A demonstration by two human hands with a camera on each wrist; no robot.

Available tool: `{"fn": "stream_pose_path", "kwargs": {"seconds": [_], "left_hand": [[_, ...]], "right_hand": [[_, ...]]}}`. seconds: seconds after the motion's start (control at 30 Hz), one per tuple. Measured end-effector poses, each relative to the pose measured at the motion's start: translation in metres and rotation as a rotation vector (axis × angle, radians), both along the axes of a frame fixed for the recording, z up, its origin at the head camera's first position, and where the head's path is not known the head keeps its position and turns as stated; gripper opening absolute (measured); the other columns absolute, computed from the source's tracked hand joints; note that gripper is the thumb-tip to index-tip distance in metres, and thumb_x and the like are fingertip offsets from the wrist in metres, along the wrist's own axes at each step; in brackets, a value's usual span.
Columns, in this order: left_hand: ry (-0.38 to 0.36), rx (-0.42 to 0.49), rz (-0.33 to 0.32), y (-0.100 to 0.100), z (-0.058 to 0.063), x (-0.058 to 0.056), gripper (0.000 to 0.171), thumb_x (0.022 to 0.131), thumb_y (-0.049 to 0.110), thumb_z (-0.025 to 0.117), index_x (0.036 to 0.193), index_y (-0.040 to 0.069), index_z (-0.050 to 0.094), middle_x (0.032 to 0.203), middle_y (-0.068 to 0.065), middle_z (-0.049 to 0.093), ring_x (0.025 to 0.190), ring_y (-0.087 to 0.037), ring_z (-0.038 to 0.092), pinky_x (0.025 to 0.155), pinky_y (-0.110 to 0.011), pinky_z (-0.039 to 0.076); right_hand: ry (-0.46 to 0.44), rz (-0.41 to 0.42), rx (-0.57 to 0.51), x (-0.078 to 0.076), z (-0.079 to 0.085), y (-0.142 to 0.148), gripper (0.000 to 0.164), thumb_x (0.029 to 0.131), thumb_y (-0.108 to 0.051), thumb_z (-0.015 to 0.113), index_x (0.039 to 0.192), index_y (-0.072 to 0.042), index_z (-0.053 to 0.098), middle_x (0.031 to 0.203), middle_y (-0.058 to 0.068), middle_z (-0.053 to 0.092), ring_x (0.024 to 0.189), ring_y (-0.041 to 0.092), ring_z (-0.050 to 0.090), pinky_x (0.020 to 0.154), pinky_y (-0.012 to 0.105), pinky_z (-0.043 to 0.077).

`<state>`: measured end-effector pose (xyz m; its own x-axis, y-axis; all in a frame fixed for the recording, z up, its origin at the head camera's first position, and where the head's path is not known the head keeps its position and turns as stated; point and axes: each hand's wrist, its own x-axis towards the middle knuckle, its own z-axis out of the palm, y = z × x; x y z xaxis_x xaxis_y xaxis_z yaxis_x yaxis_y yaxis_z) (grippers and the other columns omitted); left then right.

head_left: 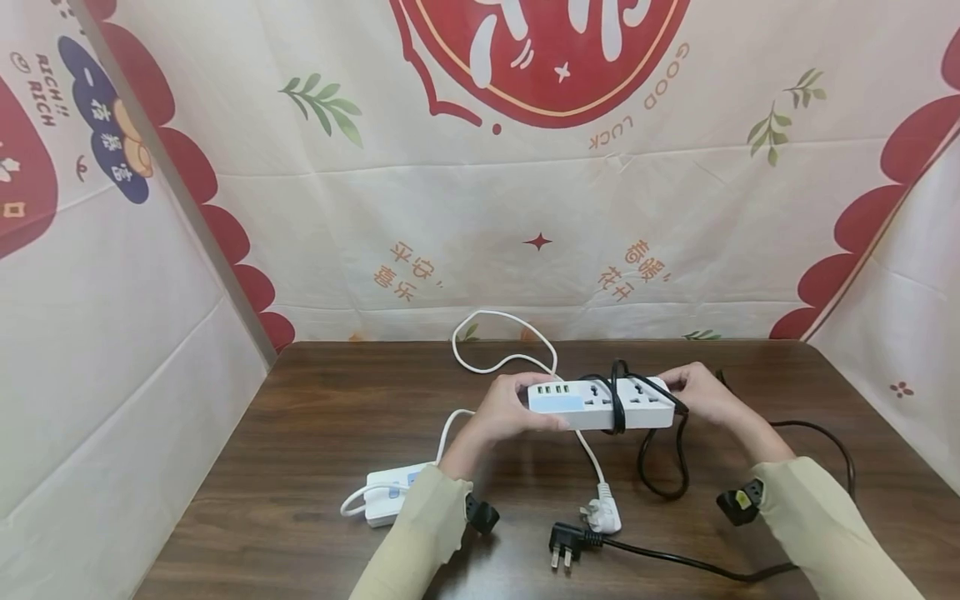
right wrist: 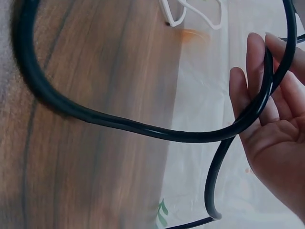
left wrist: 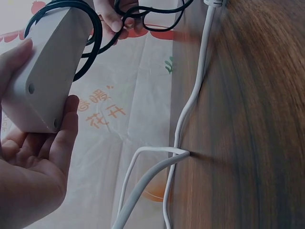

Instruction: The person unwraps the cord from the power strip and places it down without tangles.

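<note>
A white power strip (head_left: 551,422) with sockets and USB ports is held up over the table, its black cord (head_left: 618,408) looped around its middle. My left hand (head_left: 498,414) grips the strip's left end, thumb along the front edge; the left wrist view shows the fingers under the white casing (left wrist: 50,76). By the strip's right end, my right hand (head_left: 705,398) pinches the black cord, which crosses its fingers in the right wrist view as a thick black loop (right wrist: 176,135). A slack length of that cord hangs below.
A second white power strip (head_left: 384,502) lies at the left, partly behind my left sleeve. Its white cord (head_left: 504,314) loops toward the table's back. A white plug (head_left: 604,513) and a black plug (head_left: 567,538) rest near the front of the brown table (head_left: 300,433). Printed cloth (head_left: 465,200) hangs behind.
</note>
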<state>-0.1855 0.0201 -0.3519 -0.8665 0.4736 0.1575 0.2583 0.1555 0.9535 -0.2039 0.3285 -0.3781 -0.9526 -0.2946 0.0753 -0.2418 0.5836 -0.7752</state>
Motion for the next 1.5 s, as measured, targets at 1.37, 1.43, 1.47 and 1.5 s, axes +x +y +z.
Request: {"fn": "stream_pose_path", "kwargs": {"seconds": [1.37,1.43,1.47,1.5], "left_hand": [[0.006,-0.043,0.048,0.017,-0.040,-0.020,0.051,0.057,0.010,0.085,0.105,0.008,0.067,0.088,-0.001,0.066,0.074,-0.007,0.057,0.066,-0.022,0.044],[0.002,-0.037,0.057,0.018,-0.040,-0.021,0.051,0.058,0.010,0.085,0.105,0.008,0.066,0.089,0.000,0.066,0.075,-0.007,0.057,0.066,-0.022,0.044],[0.002,-0.034,0.060,0.018,-0.040,-0.021,0.052,0.058,0.010,0.085,0.106,0.007,0.066,0.090,0.000,0.066,0.075,-0.007,0.057,0.066,-0.021,0.044],[0.001,-0.032,0.065,0.018,-0.040,-0.021,0.052,0.058,0.010,0.085,0.106,0.007,0.066,0.090,0.000,0.066,0.075,-0.006,0.057,0.066,-0.021,0.044]], "right_hand": [[-0.055,-0.057,-0.107,0.034,0.015,0.049,0.022,0.083,-0.007,0.065,0.099,0.007,0.064,0.077,0.003,0.070,0.071,0.014,0.066,0.063,0.023,0.050],[-0.061,-0.047,-0.132,0.036,0.013,0.052,0.016,0.083,-0.005,0.064,0.097,0.001,0.067,0.077,0.003,0.070,0.071,0.013,0.066,0.063,0.023,0.050],[-0.066,-0.045,-0.147,0.037,0.012,0.054,0.013,0.083,-0.005,0.064,0.095,-0.004,0.068,0.077,0.002,0.070,0.070,0.013,0.066,0.063,0.023,0.050],[-0.072,-0.030,-0.171,0.037,0.012,0.056,0.013,0.083,-0.003,0.063,0.094,-0.008,0.069,0.077,0.002,0.070,0.070,0.013,0.066,0.063,0.023,0.050]]}}
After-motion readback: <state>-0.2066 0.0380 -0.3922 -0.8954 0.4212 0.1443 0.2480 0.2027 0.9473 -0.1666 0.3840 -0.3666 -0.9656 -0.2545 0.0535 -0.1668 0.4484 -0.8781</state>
